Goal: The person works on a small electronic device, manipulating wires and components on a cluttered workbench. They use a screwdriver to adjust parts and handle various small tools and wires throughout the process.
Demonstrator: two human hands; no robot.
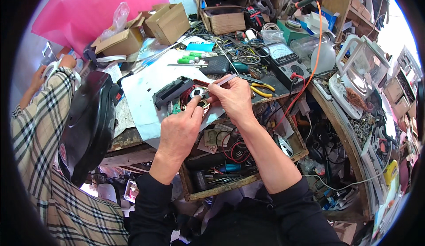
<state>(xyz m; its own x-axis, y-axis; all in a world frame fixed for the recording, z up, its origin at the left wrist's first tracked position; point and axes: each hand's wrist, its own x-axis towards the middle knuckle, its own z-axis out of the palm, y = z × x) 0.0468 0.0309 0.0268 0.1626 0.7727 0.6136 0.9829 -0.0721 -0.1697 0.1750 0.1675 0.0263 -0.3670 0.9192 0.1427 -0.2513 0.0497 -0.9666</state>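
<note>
A round, metal-rimmed part (193, 94) sits beside a black housing (171, 92), above a white sheet (141, 92) on the tabletop (124, 121); the left hand (180, 130) lays its index finger there, any grip hidden; the right hand (235, 97) pinches a pale strip (227, 79); the step appears to be close handwork, next calling for steadiness; yellow-handled pliers (260, 92) lie beyond.
</note>
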